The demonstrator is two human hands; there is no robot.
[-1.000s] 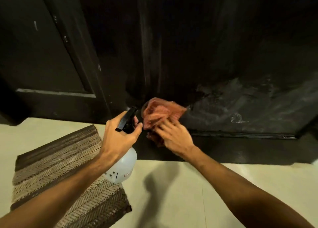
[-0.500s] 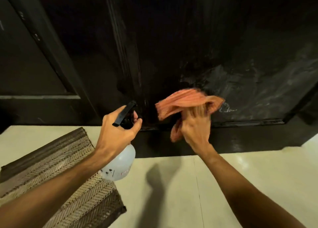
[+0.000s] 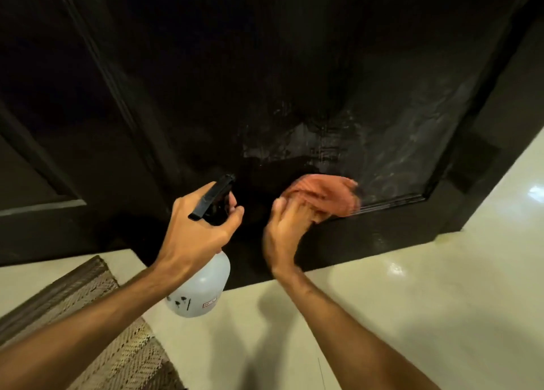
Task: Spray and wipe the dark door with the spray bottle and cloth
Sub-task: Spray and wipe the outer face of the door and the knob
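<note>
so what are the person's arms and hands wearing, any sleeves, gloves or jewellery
Nothing worn shows. The left forearm and right forearm are bare to the frame edge, no sleeve or cuff in view. The left hand and right hand are ungloved, with no watch, band or ring visible, though the right hand is blurred.

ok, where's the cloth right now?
Head view, right of centre: the orange cloth lies against the dark door, low on its panel, under the right hand, just right of the spray bottle in the left hand.
</note>
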